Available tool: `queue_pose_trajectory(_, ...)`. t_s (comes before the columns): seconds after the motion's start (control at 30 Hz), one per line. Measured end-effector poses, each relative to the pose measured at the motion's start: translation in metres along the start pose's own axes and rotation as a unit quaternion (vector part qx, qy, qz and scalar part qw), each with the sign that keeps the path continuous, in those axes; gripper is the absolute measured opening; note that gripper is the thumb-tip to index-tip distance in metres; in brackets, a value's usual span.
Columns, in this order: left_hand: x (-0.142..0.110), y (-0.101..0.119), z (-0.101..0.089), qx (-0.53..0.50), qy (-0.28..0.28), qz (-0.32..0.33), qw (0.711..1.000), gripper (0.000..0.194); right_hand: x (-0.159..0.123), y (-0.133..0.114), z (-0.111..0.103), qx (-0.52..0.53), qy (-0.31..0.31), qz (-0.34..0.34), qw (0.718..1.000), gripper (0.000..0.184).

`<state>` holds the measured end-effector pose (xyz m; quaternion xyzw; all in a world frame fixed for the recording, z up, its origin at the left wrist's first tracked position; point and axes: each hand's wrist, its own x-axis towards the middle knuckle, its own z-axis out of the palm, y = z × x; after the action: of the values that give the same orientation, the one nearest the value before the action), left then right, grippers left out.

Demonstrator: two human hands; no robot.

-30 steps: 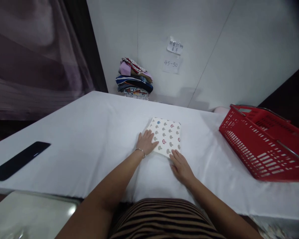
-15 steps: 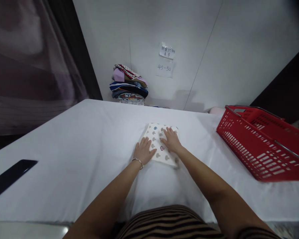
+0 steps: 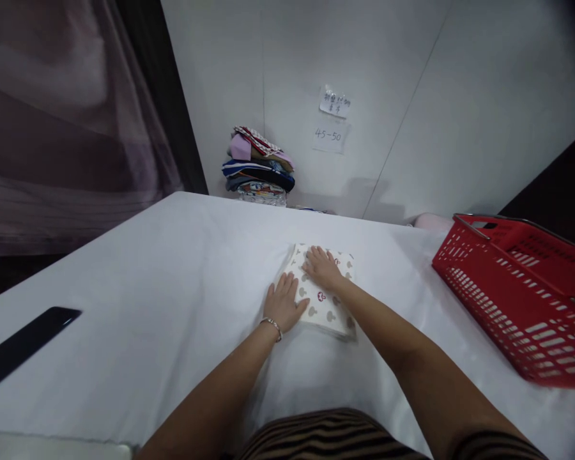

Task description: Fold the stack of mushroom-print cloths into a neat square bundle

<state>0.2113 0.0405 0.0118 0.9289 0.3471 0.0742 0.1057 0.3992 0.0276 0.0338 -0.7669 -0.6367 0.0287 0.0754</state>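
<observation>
A folded white cloth (image 3: 328, 311) printed with grey and red mouse-head-like shapes lies on the white-covered table (image 3: 138, 287). Its layers show at the near edge. My left hand (image 3: 283, 303), with a bracelet on the wrist, rests flat on the cloth's left side, fingers stretched forward. Across the upper middle of the cloth lies my right hand (image 3: 323, 268), palm down with the fingers extended. Neither hand grasps anything; both press on the top surface and hide parts of the print.
A red plastic basket (image 3: 498, 300) with metal handles stands on the right of the table. At the far edge is a stack of folded fabrics (image 3: 259, 167) against the white wall. A dark flat object (image 3: 29, 345) lies at left. Paper labels (image 3: 334, 103) hang on the wall.
My right hand has slid left and away from me across the cloth, exposing its upper right part. My left hand stays at the left side. The whole view has shifted slightly.
</observation>
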Motion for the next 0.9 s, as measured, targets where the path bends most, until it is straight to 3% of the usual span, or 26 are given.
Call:
queue_pose_trajectory(0.2, -0.001, -0.001, 0.006, 0.021, 0.009, 0.006, 1.0, 0.066, 0.046, -0.019, 0.012, 0.015, -0.04, -0.041, 0.998, 0.057)
queue_pose_trajectory(0.37, 0.001, -0.001, 0.007, 0.034, 0.01, 0.004, 0.999, 0.066, 0.052, -0.016, 0.021, 0.025, -0.031, -0.043, 0.998, 0.059)
queue_pose_trajectory(0.57, 0.002, 0.002, 0.001, 0.023, -0.013, 0.001, 1.0, 0.066, 0.048, -0.014, 0.012, 0.066, -0.041, -0.024, 0.997, 0.052)
queue_pose_trajectory(0.7, 0.002, 0.004, -0.001, 0.018, -0.019, 0.0, 1.0, 0.064, 0.012, -0.004, 0.002, 0.152, -0.014, -0.002, 0.988, 0.042)
queue_pose_trajectory(0.8, 0.004, 0.004, -0.002, 0.005, -0.024, -0.002, 1.0, 0.062, -0.04, 0.005, -0.004, 0.223, 0.034, -0.003, 0.974, 0.032)
queue_pose_trajectory(0.9, 0.009, 0.003, -0.005, -0.026, -0.035, -0.003, 0.999, 0.061, -0.102, 0.01, -0.006, 0.285, 0.123, -0.031, 0.95, 0.027)
